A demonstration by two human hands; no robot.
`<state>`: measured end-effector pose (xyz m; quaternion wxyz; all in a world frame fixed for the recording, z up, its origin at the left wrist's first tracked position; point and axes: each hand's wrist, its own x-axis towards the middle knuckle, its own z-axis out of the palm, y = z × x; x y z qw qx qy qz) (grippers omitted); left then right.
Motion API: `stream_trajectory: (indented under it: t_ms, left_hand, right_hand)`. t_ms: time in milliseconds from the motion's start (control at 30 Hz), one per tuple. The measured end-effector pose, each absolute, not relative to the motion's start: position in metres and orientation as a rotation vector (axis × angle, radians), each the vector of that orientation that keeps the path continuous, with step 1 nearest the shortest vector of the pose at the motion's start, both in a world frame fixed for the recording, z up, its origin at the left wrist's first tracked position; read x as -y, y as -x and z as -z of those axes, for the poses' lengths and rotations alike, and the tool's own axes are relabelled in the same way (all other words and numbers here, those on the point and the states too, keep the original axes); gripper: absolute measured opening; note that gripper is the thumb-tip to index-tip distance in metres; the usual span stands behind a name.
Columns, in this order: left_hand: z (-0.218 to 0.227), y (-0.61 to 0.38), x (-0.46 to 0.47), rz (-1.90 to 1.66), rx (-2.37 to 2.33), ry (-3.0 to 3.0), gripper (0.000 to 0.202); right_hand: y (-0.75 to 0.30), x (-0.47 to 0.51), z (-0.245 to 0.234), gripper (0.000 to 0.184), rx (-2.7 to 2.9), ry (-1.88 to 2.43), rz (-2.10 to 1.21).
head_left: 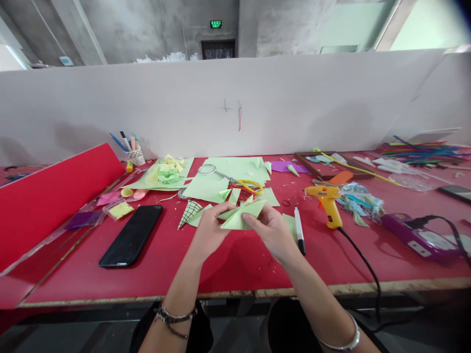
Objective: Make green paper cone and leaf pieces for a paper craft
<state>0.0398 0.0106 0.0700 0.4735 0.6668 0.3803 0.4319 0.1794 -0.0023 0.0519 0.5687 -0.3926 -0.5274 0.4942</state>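
Both hands, the left hand (207,226) and the right hand (271,230), pinch one folded green paper (241,215) between them just above the red tabletop (228,264); its long axis runs left to right, with points fanning up and away. One black phone (131,235), one marker (299,229), one yellow glue gun (327,202) and one pair of scissors (235,180) lie around it. A white cup (136,156) at the back holds several pens.
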Motion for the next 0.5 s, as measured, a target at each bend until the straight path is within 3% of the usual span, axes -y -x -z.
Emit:
stream_trajectory:
  t_ms: [333, 500]
  left_hand:
    - [-0.0677, -0.0429, -0.0127, -1.033, -0.993, -1.652, 0.024]
    - [-0.0741, -0.0450, -0.0098, -0.957, -0.980, -1.630, 0.032]
  right_hand:
    - [-0.1816, 0.0013, -0.0505, 0.020, 1.222, 0.914, -1.101]
    - [-0.1813, 0.0037, -0.0538, 0.014, 1.305, 1.035, -0.884]
